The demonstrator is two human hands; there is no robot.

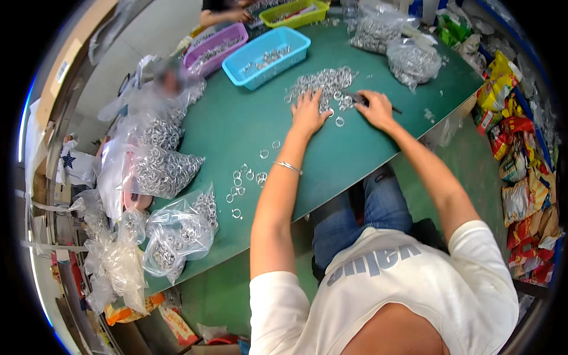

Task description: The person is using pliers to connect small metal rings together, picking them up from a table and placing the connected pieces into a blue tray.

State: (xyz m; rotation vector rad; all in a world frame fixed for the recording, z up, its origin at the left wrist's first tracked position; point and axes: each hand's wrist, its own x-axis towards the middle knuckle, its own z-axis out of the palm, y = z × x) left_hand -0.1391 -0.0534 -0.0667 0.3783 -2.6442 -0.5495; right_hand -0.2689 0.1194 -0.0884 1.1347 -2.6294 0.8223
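While the right hand [377, 109] grips a dark tool [359, 99], the spread left hand [309, 112] should steady the metal rings [326, 80] lightly.

Green table [236, 127], green floor [441, 177], apparently pale wall [155, 29].

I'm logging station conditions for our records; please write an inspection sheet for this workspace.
Surface: green tabletop, with loose rings scattered on its left part.
Job's things: pile of silvery rings; dark tool, kind unclear.
Clutter: clear bags of rings at left and far right; blue tray, purple tray and yellow-green tray toward the far side.
Hands: left hand spread at the pile's near edge; right hand holding the dark tool.
Cables: nothing seen.
Surroundings: colourful packages along the right; another person's arm beyond the trays.
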